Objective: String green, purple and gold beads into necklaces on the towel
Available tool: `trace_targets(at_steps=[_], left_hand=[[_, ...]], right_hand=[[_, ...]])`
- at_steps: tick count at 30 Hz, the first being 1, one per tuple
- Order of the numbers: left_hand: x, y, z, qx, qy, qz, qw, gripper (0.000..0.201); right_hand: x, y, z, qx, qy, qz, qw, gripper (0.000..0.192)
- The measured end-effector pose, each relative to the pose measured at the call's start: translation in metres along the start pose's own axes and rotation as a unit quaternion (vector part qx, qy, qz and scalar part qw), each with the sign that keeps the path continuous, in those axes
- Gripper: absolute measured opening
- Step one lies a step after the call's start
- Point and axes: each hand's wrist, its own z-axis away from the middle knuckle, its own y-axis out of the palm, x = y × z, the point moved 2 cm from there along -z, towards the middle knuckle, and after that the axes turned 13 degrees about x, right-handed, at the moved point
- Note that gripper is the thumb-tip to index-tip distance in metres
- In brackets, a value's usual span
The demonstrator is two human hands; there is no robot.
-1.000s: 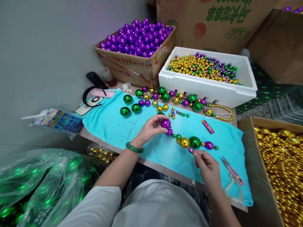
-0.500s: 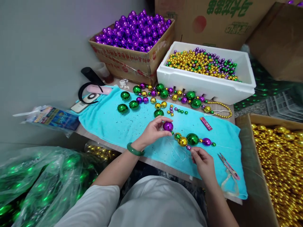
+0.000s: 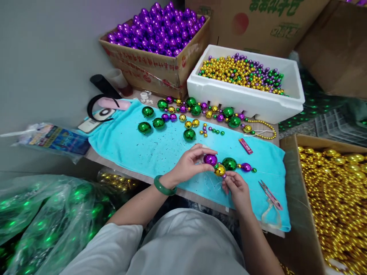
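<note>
My left hand (image 3: pixel 187 165) pinches a large purple ball (image 3: pixel 210 159) over a turquoise towel (image 3: pixel 129 141). My right hand (image 3: pixel 236 188) grips the thin string just below a gold ball (image 3: pixel 220 170). The purple ball now touches the gold one, and the strand runs on to the right through a green ball (image 3: pixel 229 164), a smaller purple ball (image 3: pixel 246 167) and a tiny green bead. A jade bangle (image 3: pixel 164 186) circles my left wrist.
Loose green, gold and purple balls (image 3: pixel 189 134) lie on the far towel. A white foam box (image 3: pixel 246 101) of small mixed beads and a carton of purple balls (image 3: pixel 156 30) stand behind. Gold balls fill a carton (image 3: pixel 332 191) at right. Scissors (image 3: pixel 269 195) and a pink strip (image 3: pixel 246 146) lie nearby.
My left hand slid the purple ball rightward along the string until it met the gold ball. My right hand moved up and left, closer to the strand.
</note>
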Motion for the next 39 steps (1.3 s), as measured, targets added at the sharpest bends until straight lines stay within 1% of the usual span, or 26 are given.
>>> trace_targets(at_steps=[4, 6, 8, 9, 10, 11, 13, 14, 15, 16, 18, 20, 22, 24, 26, 27, 29, 30, 31, 32, 33, 34, 35, 36, 37, 39], left_hand=[[-0.003, 0.002, 0.002, 0.035, -0.001, -0.040, 0.999, 0.039], [-0.002, 0.002, 0.002, 0.052, 0.002, -0.044, 0.998, 0.035], [0.000, 0.002, 0.001, 0.064, 0.008, -0.043, 0.997, 0.024], [0.002, 0.001, 0.000, 0.061, 0.011, -0.044, 0.997, 0.021], [0.003, 0.001, 0.000, 0.053, 0.012, -0.047, 0.997, 0.022], [0.005, 0.000, -0.001, 0.039, 0.010, -0.051, 0.998, 0.023], [0.008, -0.001, -0.002, 0.009, -0.010, -0.048, 0.999, 0.025], [0.008, -0.001, -0.003, -0.003, -0.025, -0.035, 0.999, 0.026], [0.008, 0.000, -0.004, -0.009, -0.039, -0.015, 0.999, 0.028], [0.007, 0.001, -0.005, -0.010, -0.052, 0.010, 0.999, 0.030], [0.001, 0.003, -0.007, -0.007, -0.066, 0.058, 0.996, 0.032], [-0.007, 0.003, -0.008, -0.003, -0.065, 0.090, 0.994, 0.032], [-0.015, -0.001, -0.008, -0.015, -0.056, 0.112, 0.992, 0.032], [-0.017, -0.010, -0.010, -0.027, -0.053, 0.120, 0.991, 0.034], [-0.013, -0.021, -0.015, -0.015, -0.059, 0.100, 0.993, 0.038], [-0.009, -0.028, -0.021, -0.005, -0.064, 0.072, 0.995, 0.041], [0.003, -0.041, -0.037, -0.006, -0.068, -0.046, 0.997, 0.045], [0.010, -0.048, -0.047, -0.018, -0.071, -0.138, 0.988, 0.044], [0.016, -0.053, -0.058, -0.031, -0.077, -0.250, 0.965, 0.040], [0.023, -0.057, -0.069, -0.023, -0.090, -0.370, 0.924, 0.034], [0.030, -0.058, -0.079, -0.001, -0.111, -0.475, 0.873, 0.029], [0.037, -0.059, -0.088, 0.028, -0.133, -0.553, 0.822, 0.027], [0.043, -0.058, -0.095, 0.054, -0.152, -0.602, 0.782, 0.026], [0.049, -0.057, -0.100, 0.069, -0.165, -0.626, 0.759, 0.026], [0.053, -0.056, -0.104, 0.076, -0.172, -0.637, 0.748, 0.026], [0.057, -0.052, -0.108, 0.072, -0.176, -0.637, 0.747, 0.028]], right_hand=[[0.000, 0.002, -0.001, -0.004, -0.009, -0.020, 1.000, 0.036], [-0.002, 0.001, -0.001, -0.006, -0.006, -0.012, 1.000, 0.035], [-0.003, -0.001, 0.000, -0.009, -0.005, 0.035, 0.999, 0.033], [-0.002, -0.002, 0.002, -0.013, -0.011, 0.085, 0.996, 0.031], [0.001, -0.003, 0.004, -0.024, -0.024, 0.149, 0.988, 0.029], [0.006, -0.004, 0.006, -0.043, -0.045, 0.221, 0.973, 0.027], [0.019, -0.002, 0.011, -0.086, -0.107, 0.343, 0.929, 0.024], [0.027, 0.002, 0.012, -0.099, -0.139, 0.376, 0.911, 0.023], [0.034, 0.007, 0.013, -0.100, -0.167, 0.391, 0.900, 0.024], [0.041, 0.012, 0.012, -0.086, -0.190, 0.391, 0.896, 0.024], [0.051, 0.025, 0.006, -0.034, -0.223, 0.377, 0.898, 0.026], [0.057, 0.035, -0.003, 0.012, -0.245, 0.366, 0.898, 0.023], [0.057, 0.039, -0.013, 0.030, -0.246, 0.363, 0.898, 0.019], [0.055, 0.038, -0.019, 0.030, -0.227, 0.358, 0.905, 0.018], [0.051, 0.035, -0.023, 0.031, -0.206, 0.353, 0.912, 0.016], [0.049, 0.033, -0.023, 0.031, -0.197, 0.348, 0.916, 0.015], [0.046, 0.031, -0.024, 0.028, -0.178, 0.329, 0.927, 0.016], [0.045, 0.030, -0.024, 0.026, -0.171, 0.312, 0.934, 0.016], [0.044, 0.030, -0.023, 0.022, -0.165, 0.291, 0.942, 0.017], [0.043, 0.030, -0.023, 0.018, -0.162, 0.266, 0.950, 0.018], [0.043, 0.030, -0.023, 0.012, -0.159, 0.240, 0.958, 0.019], [0.043, 0.031, -0.023, 0.006, -0.156, 0.214, 0.964, 0.019], [0.044, 0.030, -0.023, -0.001, -0.153, 0.188, 0.970, 0.020], [0.046, 0.030, -0.023, -0.009, -0.150, 0.162, 0.975, 0.022], [0.048, 0.029, -0.023, -0.014, -0.147, 0.138, 0.979, 0.023], [0.054, 0.027, -0.021, -0.015, -0.140, 0.098, 0.985, 0.023]])
